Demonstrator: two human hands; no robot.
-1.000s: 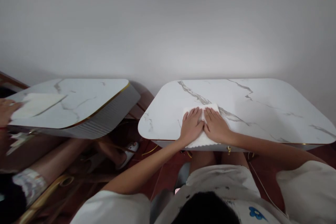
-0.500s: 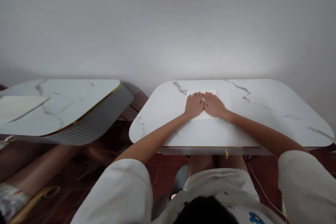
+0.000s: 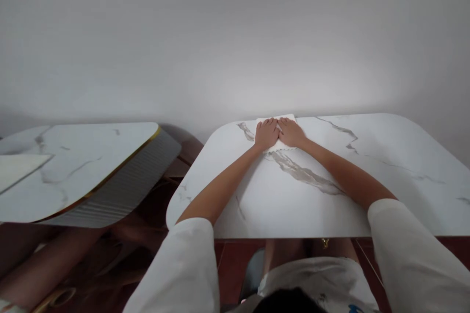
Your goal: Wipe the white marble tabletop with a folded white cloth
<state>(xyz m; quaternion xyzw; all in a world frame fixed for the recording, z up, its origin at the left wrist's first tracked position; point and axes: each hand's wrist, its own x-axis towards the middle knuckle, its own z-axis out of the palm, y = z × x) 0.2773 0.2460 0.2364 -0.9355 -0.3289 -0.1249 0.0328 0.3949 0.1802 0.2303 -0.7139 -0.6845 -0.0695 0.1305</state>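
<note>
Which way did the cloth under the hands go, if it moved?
Yes, toward the wall: the cloth has gone from the near edge of its table to the far edge.

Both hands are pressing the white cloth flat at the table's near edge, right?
Not the near edge: the head view shows the cloth at the table's far edge, by the wall. The left hand and right hand are both on it.
</note>
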